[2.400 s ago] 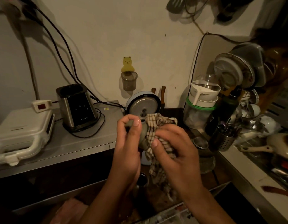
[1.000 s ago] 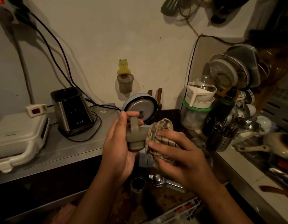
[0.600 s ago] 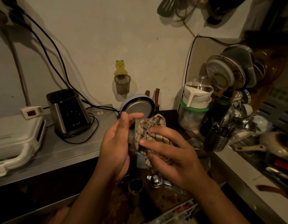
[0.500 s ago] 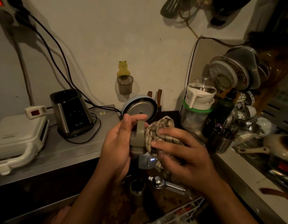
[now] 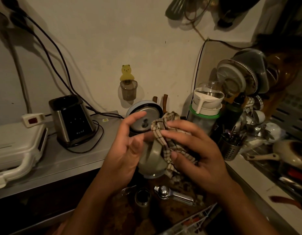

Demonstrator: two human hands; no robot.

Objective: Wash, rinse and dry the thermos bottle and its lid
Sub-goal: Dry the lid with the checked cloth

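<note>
My left hand (image 5: 124,150) holds the grey-green thermos lid (image 5: 152,160) at chest height, its loop handle turned toward me. My right hand (image 5: 199,155) grips a brown checked cloth (image 5: 163,131) and presses it against the lid's right side and top. Below my hands, a dark metal thermos bottle (image 5: 142,198) stands upright with its mouth open on the dark counter. Part of the lid is hidden by the cloth and my fingers.
A steel citrus press (image 5: 174,194) lies beside the bottle. A round blue-rimmed appliance lid (image 5: 143,114) leans on the wall behind. Left are a blender base (image 5: 70,119) and white sandwich maker (image 5: 16,150). A crowded dish rack (image 5: 240,85) and utensil holder (image 5: 230,148) fill the right.
The lid has sunk lower and tilted in my left hand. My right hand has slid the cloth from the lid's side up over its top.
</note>
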